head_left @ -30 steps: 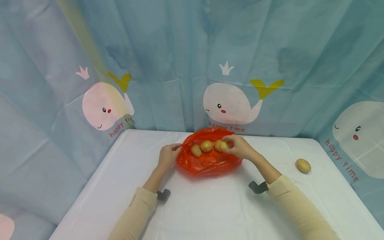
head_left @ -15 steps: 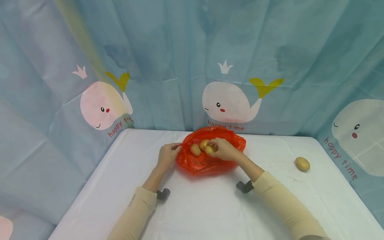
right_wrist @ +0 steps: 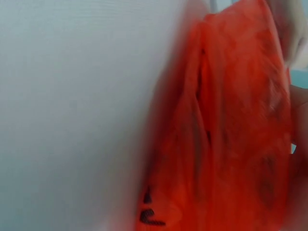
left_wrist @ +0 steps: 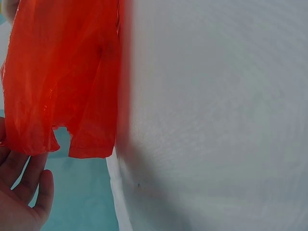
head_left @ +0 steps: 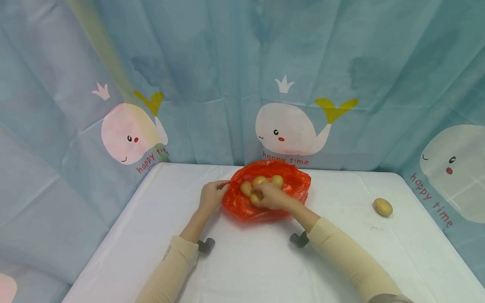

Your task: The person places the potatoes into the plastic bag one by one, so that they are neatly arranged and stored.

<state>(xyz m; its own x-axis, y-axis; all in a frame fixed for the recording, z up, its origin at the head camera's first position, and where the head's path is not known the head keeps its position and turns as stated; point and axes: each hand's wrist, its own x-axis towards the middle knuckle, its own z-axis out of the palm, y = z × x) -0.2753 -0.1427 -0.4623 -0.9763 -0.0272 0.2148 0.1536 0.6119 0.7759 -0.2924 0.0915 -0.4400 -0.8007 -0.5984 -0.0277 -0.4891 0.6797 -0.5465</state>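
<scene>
My right hand pinches a potato inside the red bag, and my left hand pinches its edge at nine o'clock. A loose potato lies on the table at three o'clock, nearer my right hand, its long side pointing from ten to four.

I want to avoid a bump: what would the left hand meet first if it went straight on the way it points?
The red bag, whose rim the left hand holds; past that, likely the leftmost potato, though depth is unclear.
</scene>
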